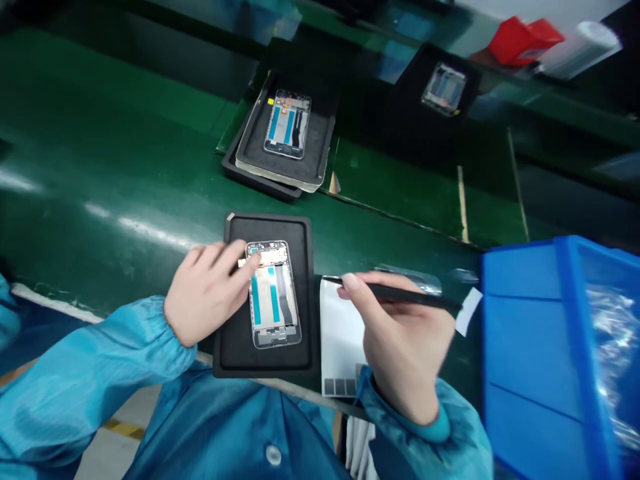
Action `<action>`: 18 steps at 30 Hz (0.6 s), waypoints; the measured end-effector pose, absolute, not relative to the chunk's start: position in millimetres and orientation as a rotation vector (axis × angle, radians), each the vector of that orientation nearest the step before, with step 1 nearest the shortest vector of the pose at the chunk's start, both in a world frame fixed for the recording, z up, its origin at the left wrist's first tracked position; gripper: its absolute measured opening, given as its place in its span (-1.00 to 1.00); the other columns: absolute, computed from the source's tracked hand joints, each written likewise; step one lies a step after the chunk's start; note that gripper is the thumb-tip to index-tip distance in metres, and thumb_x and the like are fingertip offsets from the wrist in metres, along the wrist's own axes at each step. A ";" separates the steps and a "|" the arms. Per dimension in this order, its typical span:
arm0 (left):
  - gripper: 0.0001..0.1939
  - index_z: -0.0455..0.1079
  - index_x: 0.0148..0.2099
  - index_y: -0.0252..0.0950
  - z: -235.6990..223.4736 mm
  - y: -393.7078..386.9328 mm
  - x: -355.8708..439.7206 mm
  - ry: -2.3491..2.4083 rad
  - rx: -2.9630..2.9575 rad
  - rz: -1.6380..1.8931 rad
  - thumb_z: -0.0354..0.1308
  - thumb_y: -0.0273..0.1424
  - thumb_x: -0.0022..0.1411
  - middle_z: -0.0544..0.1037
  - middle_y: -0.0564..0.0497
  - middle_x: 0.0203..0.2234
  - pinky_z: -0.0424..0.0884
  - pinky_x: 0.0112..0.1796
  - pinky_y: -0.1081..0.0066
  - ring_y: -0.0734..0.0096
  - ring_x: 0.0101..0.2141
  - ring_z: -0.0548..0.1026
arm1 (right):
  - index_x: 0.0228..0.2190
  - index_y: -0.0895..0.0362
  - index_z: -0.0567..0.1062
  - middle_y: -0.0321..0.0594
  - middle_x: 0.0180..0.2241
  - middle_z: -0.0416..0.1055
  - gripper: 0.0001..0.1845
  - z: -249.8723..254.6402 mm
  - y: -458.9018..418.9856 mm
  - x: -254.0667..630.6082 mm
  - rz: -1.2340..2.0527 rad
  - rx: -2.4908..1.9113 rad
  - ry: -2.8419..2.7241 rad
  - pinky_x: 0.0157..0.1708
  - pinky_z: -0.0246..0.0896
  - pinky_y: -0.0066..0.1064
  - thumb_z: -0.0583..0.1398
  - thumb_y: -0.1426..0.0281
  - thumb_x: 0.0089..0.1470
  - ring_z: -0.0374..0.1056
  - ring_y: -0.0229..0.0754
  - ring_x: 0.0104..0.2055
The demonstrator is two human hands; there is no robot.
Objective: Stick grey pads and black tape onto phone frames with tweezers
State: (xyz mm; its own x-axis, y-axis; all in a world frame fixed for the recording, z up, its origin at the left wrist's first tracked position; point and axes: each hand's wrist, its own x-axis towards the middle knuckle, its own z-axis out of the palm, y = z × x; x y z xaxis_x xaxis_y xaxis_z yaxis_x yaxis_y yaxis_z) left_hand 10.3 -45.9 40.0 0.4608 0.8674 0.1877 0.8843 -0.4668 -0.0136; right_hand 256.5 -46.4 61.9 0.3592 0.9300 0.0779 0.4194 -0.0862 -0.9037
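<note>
Phone frame (274, 313) lies screen-side up on a black rubber mat (267, 223), at the near edge of a green conveyor belt (125, 140), its long sides running near to far. Left hand (205, 293) sits over the frame's far left corner, fingers curled and touching its edge (the thumb is hidden, so whether it is gripping can't be told). Right hand (403, 340), just right of the mat, pinches black tweezers (395, 293) between thumb and fingers, their tip reaching left above a white printed sheet (341, 333). Beyond the tweezers' other end is a white tab (469, 311). A blue plastic bin (545, 360) stands at the right, with clear film (613, 353) inside. Farther along the belt, two more phone frames (287, 125) rest on dark mats, and a red object (520, 40) and a white roll (580, 50) sit at the far right. Both sleeves are a blue smock (85, 373)
</note>
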 end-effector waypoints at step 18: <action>-0.50 0.26 0.19 -0.33 102.9 30.5 -109.8 -2.348 -1.763 0.111 -0.12 -0.36 0.23 0.55 -0.33 -0.18 0.37 -0.20 -0.02 -0.25 -0.10 0.51 | -0.47 0.10 0.62 -0.21 -0.49 0.58 -0.77 43.1 -104.2 329.8 0.827 -1.655 -1.003 -0.43 0.48 -0.35 0.41 0.19 -0.08 0.50 -0.12 -0.49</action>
